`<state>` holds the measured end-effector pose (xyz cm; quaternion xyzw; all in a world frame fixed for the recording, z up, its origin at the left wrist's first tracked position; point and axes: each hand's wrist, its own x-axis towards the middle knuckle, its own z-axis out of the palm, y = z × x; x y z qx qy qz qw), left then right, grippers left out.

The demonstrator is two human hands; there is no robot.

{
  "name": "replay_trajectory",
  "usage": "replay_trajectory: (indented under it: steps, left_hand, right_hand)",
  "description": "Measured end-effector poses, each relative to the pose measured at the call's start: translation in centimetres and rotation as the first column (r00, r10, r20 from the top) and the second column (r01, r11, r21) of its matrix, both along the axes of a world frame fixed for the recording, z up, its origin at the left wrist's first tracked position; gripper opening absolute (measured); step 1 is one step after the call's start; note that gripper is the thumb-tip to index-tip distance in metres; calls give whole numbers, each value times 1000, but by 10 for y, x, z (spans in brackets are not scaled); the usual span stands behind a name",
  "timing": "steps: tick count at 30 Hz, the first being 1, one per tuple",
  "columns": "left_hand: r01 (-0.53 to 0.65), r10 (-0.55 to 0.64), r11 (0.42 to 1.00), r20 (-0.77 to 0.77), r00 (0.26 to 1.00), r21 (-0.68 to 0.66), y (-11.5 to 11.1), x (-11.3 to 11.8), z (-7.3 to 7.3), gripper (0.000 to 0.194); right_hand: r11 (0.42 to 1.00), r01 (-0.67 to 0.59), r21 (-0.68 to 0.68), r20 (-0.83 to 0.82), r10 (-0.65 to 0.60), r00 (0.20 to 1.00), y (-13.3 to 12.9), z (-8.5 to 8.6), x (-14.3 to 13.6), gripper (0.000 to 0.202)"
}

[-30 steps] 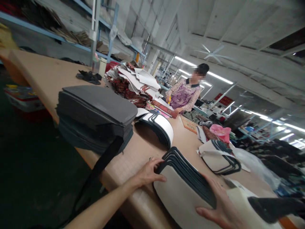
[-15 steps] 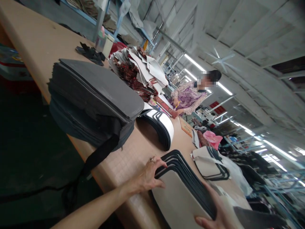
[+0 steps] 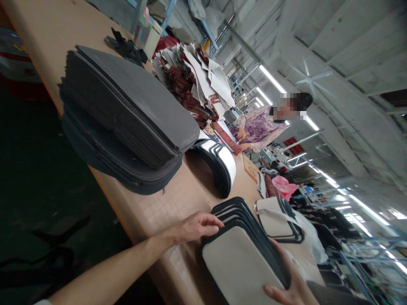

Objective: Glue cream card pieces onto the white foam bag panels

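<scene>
In front of me lies a fanned stack of grey panels with dark borders and rounded corners point(image 3: 241, 258). My right hand point(image 3: 291, 279) grips its right side, thumb on the top face and fingers along the edge. At the upper left corner, my left hand point(image 3: 200, 226) has its thumb and fingers closed together on the border of a panel; how many layers lie between them is hidden. Just beyond is a curved pile of white-faced, dark-edged panels point(image 3: 219, 163). A tall stack of dark grey sheets point(image 3: 136, 101) stands to the left.
The tan table point(image 3: 159, 207) has its edge at left above a dark floor. Behind are heaped red-and-white fabric scraps point(image 3: 193, 80), a pink bag point(image 3: 284, 187) and another bordered panel stack point(image 3: 275, 218). A co-worker point(image 3: 260, 127) stands across the table. A black strap point(image 3: 62, 233) shows low at left.
My left thumb and fingers have come together at the stack's corner. The black strap that hung over the dark sheets has dropped away toward the floor. My view has shifted slightly.
</scene>
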<state>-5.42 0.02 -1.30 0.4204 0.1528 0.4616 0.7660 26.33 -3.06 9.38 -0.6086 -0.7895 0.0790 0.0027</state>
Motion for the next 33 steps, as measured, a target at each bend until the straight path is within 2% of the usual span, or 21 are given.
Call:
replay_trajectory:
  steps: [4, 10, 14, 20, 23, 25, 27, 30, 33]
  left_hand:
    - [69, -70, 996, -13, 997, -54, -1, 1, 2, 38]
    - [112, -115, 991, -43, 992, -77, -1, 1, 5, 41]
    - [76, -78, 997, -92, 993, -18, 2, 5, 7, 37]
    - [-32, 42, 998, -201, 979, 55, 6, 9, 2, 30]
    - [5, 20, 994, -223, 975, 109, 9, 9, 9, 30]
    - [-14, 49, 989, -238, 970, 147, 12, 13, 17, 33]
    - [-115, 170, 976, -307, 936, 187, 14, 20, 24, 32]
    - [-268, 371, 924, -468, 802, 273, 17, 31, 30, 31]
    - [-280, 457, 885, -580, 675, 371, 17, 31, 31, 33]
  right_hand:
    - [996, 44, -78, -124, -53, 991, 3, 2, -3, 93]
    - [991, 67, -120, -158, -86, 984, 2, 4, -5, 94]
    - [996, 50, -67, -114, -58, 992, 1, 4, -10, 89]
    - [997, 59, -59, -142, -66, 988, -2, 9, -22, 92]
    - [995, 71, -65, -142, -80, 987, -3, 13, -29, 93]
    - [994, 84, -72, -163, -95, 982, -4, 15, -35, 94]
    - [990, 99, -103, -173, -116, 978, -5, 17, -40, 96]
    - [985, 120, -125, -157, -139, 978, -7, 19, -45, 95]
    - [988, 116, -104, -168, -133, 977, -7, 20, -47, 94]
